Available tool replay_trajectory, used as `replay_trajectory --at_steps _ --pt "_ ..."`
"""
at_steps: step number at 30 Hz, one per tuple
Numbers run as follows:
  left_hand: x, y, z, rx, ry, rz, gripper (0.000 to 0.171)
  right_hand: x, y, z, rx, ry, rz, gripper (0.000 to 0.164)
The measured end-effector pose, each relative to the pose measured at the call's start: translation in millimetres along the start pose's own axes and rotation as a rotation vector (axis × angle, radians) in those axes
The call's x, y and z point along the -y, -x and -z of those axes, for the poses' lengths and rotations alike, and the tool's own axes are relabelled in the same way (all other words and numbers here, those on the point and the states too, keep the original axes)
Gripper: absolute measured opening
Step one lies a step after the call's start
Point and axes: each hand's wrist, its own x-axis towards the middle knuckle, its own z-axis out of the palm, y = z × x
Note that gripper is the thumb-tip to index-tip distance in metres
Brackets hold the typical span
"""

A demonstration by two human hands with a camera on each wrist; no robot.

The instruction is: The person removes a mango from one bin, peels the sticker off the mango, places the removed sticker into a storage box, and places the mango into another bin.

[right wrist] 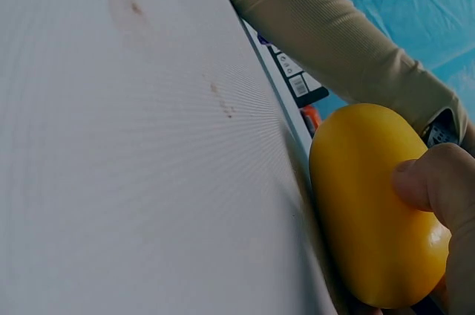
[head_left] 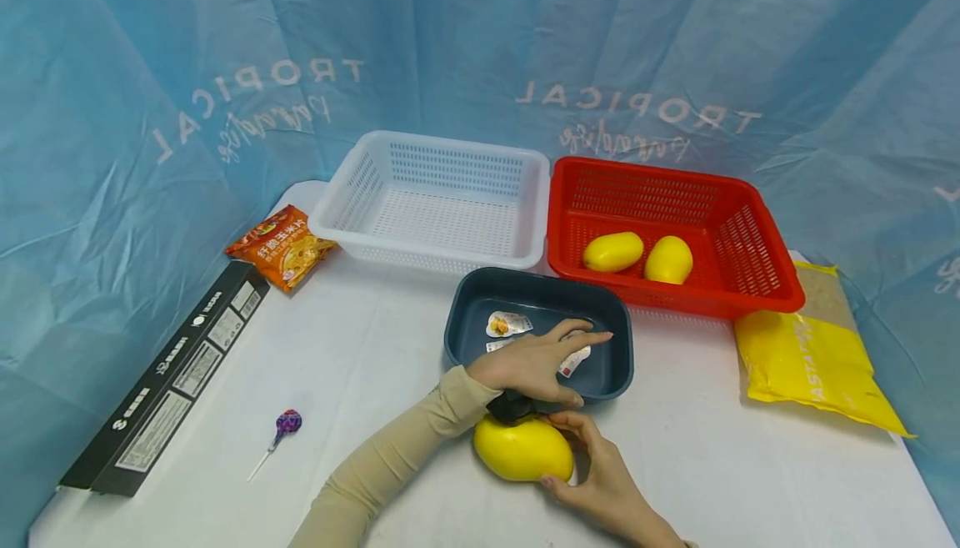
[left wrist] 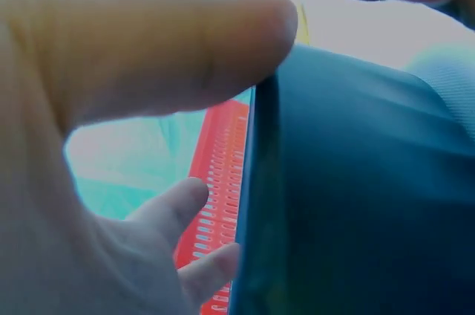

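A large yellow mango [head_left: 522, 449] rests on the white table in front of a dark blue tub [head_left: 615, 364]. My right hand [head_left: 600, 477] grips its right end, and the thumb [right wrist: 419, 181] presses on its side in the right wrist view. Over the tub's near side lies my left hand [head_left: 536, 364], fingers spread above the inside. In the left wrist view a straight finger [left wrist: 185, 51] of it has its tip right at the tub's rim. Inside the tub lie a small packet with a food picture [head_left: 507, 324] and other white-labelled pieces, partly hidden by the left hand.
Behind the tub stand a white basket [head_left: 427, 258] and a red basket [head_left: 720, 298] holding two mangoes [head_left: 613, 252]. An orange snack bag [head_left: 281, 248], a long black box [head_left: 168, 373] and a lollipop [head_left: 287, 423] lie left. At the right is a yellow bag [head_left: 817, 364].
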Motion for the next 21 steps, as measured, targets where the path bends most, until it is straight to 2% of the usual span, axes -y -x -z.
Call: replay_trajectory --at_steps 7,15,21 --pt "0.1 -2.6 3.0 -0.091 0.021 -0.027 0.087 -2 0 0 0.002 -0.019 -0.007 0.066" --pt "1.9 -5.1 9.5 -0.3 0.114 -0.051 0.088 -2 0 -1 -0.008 -0.032 -0.009 0.067" --pt "4.3 -7.6 14.4 -0.431 0.201 -0.023 0.087 -1 0 -1 -0.004 -0.035 -0.02 0.068"
